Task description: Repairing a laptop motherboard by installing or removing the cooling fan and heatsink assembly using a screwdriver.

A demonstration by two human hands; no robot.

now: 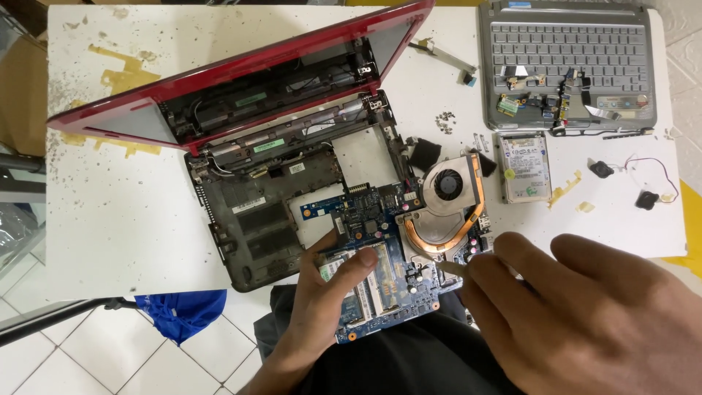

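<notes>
motherboard (380,263) overhangs table edge (110,289) | left hand (322,300) grips | right hand (585,314) beside

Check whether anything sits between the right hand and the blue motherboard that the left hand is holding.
Nothing visible does. The right hand reaches the motherboard at its right edge, beside the copper heat pipe, with a slim tool tip at its fingers. The left hand grips the board's lower left part, clear of that side.

We see the left hand (322,307) gripping the blue motherboard (380,249) at six o'clock, the right hand (578,314) touching its edge beside the fan (447,184); the red laptop (241,80) lies opened at eleven o'clock on the counter (110,219).
</notes>
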